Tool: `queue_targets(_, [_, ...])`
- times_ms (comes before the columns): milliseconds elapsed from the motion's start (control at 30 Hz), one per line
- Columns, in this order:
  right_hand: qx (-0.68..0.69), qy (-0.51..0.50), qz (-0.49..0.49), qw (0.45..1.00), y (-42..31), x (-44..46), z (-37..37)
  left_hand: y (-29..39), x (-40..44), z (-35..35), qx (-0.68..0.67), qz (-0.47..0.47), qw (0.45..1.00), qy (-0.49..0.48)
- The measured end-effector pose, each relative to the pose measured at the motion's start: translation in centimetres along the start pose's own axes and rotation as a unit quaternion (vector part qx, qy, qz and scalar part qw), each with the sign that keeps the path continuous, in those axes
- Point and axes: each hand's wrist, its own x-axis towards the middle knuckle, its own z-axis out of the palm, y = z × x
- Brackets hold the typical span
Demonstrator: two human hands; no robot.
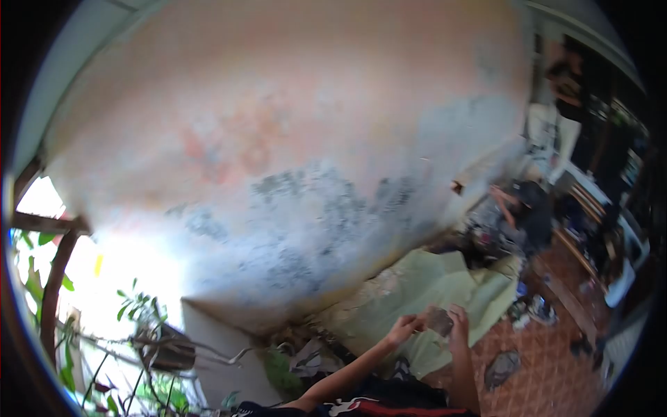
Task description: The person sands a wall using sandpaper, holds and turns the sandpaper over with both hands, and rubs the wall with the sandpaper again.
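Observation:
In front of my body, over the pale green sheet [420, 278], both hands are raised close together. Between them is a small flat grey-brown piece [439, 322], too blurred to name its kind. My left hand [404, 329] is closed at its left side, the fingers pinched together. The fingers of my right hand [458, 324] are curled at its right edge. The stained, peeling wall [299, 201] stands in front of me, apart from both hands.
Another person [531, 212] crouches by the wall's base at right; a second person [568, 94] stands farther back. Shoes [542, 311] and a wooden plank [571, 306] lie on the tiled floor [535, 361]. A potted plant [163, 347] and branches are at left.

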Motion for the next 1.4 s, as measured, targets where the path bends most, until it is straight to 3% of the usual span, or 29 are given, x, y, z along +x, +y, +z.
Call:
queue_targets(200, [-0.177, -0.265, -0.094, 0.943, -6.6, -2.8, 1.9, 0.1, -2.0, -3.4, 0.000, -0.004, 1.000, 0.018])
queue_targets(300, [-0.367, -0.265, -0.247, 0.857, -6.9, -2.4, 2.4, 0.5, -1.1, -4.8, -0.027, -0.018, 0.999, 0.038])
queue_targets(433, [-0.513, -0.264, -0.308, 0.757, -8.1, -2.1, 4.3, 0.5, -1.0, -4.7, -0.026, -0.035, 0.998, 0.038])
queue_targets(567, [-0.542, -0.247, -0.311, 0.741, -5.9, -0.9, 4.4, 0.9, -1.2, -4.8, -0.011, -0.035, 0.999, 0.030])
queue_targets(800, [-0.458, -0.291, -0.336, 0.769, -5.3, -1.2, 4.7, 1.5, -0.5, -6.8, -0.027, -0.024, 0.999, -0.020])
queue_targets(1000, [-0.282, -0.246, -0.207, 0.904, -5.1, -2.6, 4.8, 1.7, -0.4, -8.6, -0.023, -0.078, 0.996, 0.042])
queue_targets(1100, [-0.283, -0.197, -0.142, 0.928, -4.5, -1.8, 3.9, 3.6, -0.9, -5.9, 0.023, 0.041, 0.994, 0.103])
queue_targets(1200, [-0.188, -0.153, -0.048, 0.969, -4.6, -1.6, 3.4, 4.6, -0.2, -3.5, 0.133, 0.171, 0.968, 0.128])
queue_targets(1300, [-0.100, -0.083, 0.041, 0.991, -7.1, -2.2, 4.2, 6.9, -0.1, -2.2, 0.215, 0.204, 0.948, 0.115])
queue_targets(1400, [0.034, -0.080, 0.094, 0.992, -5.6, -1.0, 3.1, 7.9, 0.4, -1.2, 0.128, 0.104, 0.983, 0.076])
